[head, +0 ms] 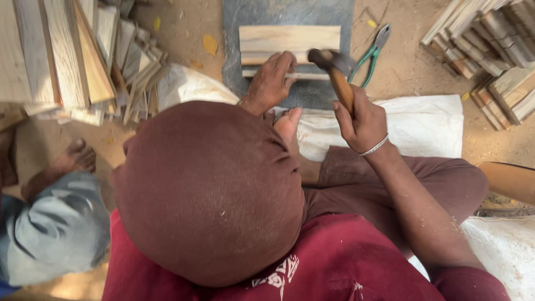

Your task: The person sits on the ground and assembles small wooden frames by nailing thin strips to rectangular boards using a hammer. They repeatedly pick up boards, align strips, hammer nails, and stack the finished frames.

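My left hand (273, 81) presses down on pale wooden slats (288, 40) that lie across a dark stone slab (290, 11) on the ground. Its fingers rest on a thin strip at the front edge of the slats. My right hand (361, 120) is closed around the wooden handle of a hammer (337, 75). The hammer's metal head hangs just above the right end of the thin strip. A brown cloth covering a head (209, 189) fills the middle of the view and hides part of my left arm.
Green-handled pliers (372, 53) lie right of the slab. Stacks of cut wood pieces stand at the left (67, 56) and the upper right (490, 50). A white sack (423, 125) is spread under my legs. Another person's bare foot (72, 159) and grey trouser leg are at the left.
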